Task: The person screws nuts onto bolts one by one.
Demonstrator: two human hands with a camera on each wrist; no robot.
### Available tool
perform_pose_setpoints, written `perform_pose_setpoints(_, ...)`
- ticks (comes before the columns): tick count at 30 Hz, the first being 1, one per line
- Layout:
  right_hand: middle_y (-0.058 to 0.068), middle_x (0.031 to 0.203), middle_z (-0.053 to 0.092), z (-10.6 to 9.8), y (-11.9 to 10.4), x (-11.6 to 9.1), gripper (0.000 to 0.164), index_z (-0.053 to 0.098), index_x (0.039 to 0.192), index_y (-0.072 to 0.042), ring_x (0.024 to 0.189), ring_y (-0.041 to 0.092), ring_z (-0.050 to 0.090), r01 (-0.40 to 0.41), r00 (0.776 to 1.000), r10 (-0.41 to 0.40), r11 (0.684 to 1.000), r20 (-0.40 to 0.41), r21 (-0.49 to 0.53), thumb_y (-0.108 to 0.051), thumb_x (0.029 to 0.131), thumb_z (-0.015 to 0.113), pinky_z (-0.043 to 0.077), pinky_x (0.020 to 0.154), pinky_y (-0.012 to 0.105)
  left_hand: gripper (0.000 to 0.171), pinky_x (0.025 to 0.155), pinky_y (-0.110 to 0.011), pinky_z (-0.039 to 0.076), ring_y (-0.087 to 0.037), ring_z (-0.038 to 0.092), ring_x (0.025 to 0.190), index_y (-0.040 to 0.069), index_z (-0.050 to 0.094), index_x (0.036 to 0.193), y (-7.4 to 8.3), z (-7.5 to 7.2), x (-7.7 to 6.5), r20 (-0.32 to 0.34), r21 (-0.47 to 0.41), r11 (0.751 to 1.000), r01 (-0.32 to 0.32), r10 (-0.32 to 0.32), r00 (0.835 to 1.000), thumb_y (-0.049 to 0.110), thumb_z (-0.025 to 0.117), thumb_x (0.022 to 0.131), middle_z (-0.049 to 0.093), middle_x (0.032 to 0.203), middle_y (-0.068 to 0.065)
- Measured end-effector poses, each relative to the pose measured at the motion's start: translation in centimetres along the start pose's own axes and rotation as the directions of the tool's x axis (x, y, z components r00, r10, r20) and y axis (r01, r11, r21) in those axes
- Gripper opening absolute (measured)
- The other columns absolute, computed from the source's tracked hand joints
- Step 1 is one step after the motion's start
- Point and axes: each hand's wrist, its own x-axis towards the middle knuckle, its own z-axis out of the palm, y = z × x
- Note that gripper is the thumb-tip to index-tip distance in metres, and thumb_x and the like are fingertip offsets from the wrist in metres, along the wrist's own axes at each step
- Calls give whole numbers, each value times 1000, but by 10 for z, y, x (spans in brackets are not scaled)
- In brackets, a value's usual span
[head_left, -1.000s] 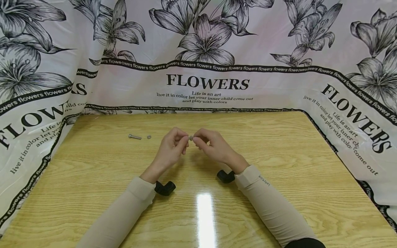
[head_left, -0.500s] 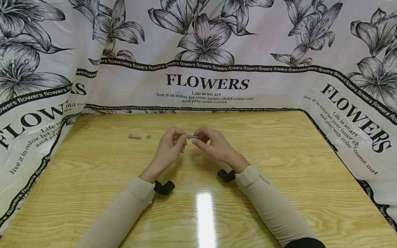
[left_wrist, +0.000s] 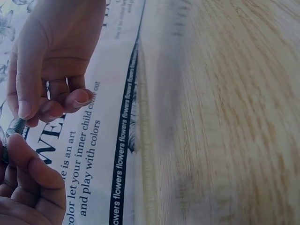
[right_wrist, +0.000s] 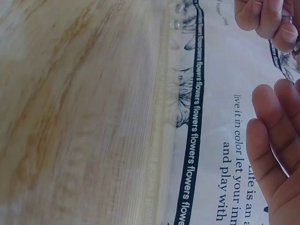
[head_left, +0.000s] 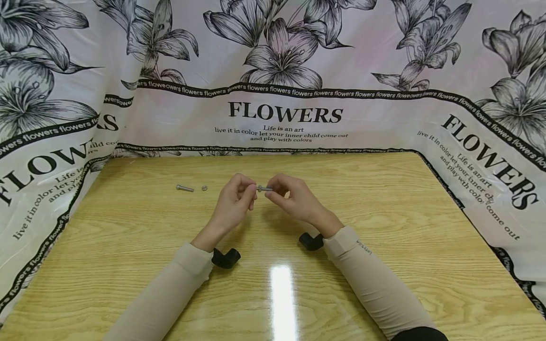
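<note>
In the head view both hands meet over the far middle of the table. My left hand (head_left: 234,201) pinches a small metal bolt (head_left: 267,189) at its left end, between thumb and forefinger. A nut (head_left: 259,188) sits around the bolt close to those fingertips. My right hand (head_left: 296,201) has its thumb and curled forefinger at the bolt's other end. The left wrist view shows the right thumb tip on the bolt's threads (left_wrist: 17,125). The right wrist view catches the right hand's fingers (right_wrist: 269,154) at its edge.
A second bolt (head_left: 185,188) and a loose nut (head_left: 204,188) lie on the wooden table (head_left: 384,284), left of the hands. Flower-printed cloth (head_left: 286,116) hangs behind and along both sides. A black wrist mount (head_left: 226,258) sticks out by the left cuff, another (head_left: 311,242) by the right.
One second ago the right fingertips were closed near the nut and covered the bolt's shaft. They have since parted and shifted slightly, so the shaft shows. Both hands stay in nearly the same place.
</note>
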Motion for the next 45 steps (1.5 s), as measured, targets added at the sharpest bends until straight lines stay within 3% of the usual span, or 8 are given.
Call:
perform_pose_setpoints(10,-1,80,63,-1,-1,0,5,64,95,-10,69,12,58,-4,1000,4,1000,-13,0,-15,94,63,49,64,30,16,53,-25,45,-36,53,63,2,51,107,-1,2,0,3,53,999,-7,7,1000,16,49,101,56,87,-24)
perform_pose_setpoints(19,-4,83,63,-1,0,0,3,63,96,-13,71,10,58,7,1000,-7,1000,-14,-22,-15,95,62,49,66,29,24,60,-27,49,-17,58,70,5,53,111,0,3,1,3,181,981,-63,64,998,9,66,91,63,89,-6)
perform_pose_setpoints(26,-4,83,62,0,-2,0,3,63,96,-12,71,11,57,12,1000,-12,1000,-7,-8,-14,94,62,49,65,29,23,58,-27,45,-19,54,67,3,56,111,1,2,0,12,209,974,-86,86,996,6,65,91,62,86,-8)
perform_pose_setpoints(33,-2,84,61,1,-3,0,6,65,96,-10,71,12,55,39,999,-39,999,-11,6,-14,95,62,48,65,30,10,57,-29,40,-18,48,64,9,59,104,0,2,0,15,245,968,-50,48,999,16,58,97,56,77,-3)
perform_pose_setpoints(40,-1,84,61,2,-2,1,7,65,96,-8,71,12,56,75,997,-75,997,-4,15,-13,95,61,48,65,30,24,56,-31,37,-20,44,60,10,62,98,-3,1,-1,8,261,965,-8,6,1000,31,52,100,49,69,-4)
perform_pose_setpoints(45,-1,84,61,3,-1,0,6,65,96,-8,70,12,55,75,997,-75,997,-8,14,-12,95,61,48,64,31,19,65,-32,45,-17,53,73,12,60,106,-2,2,0,4,247,969,12,-14,1000,28,61,96,60,87,-3)
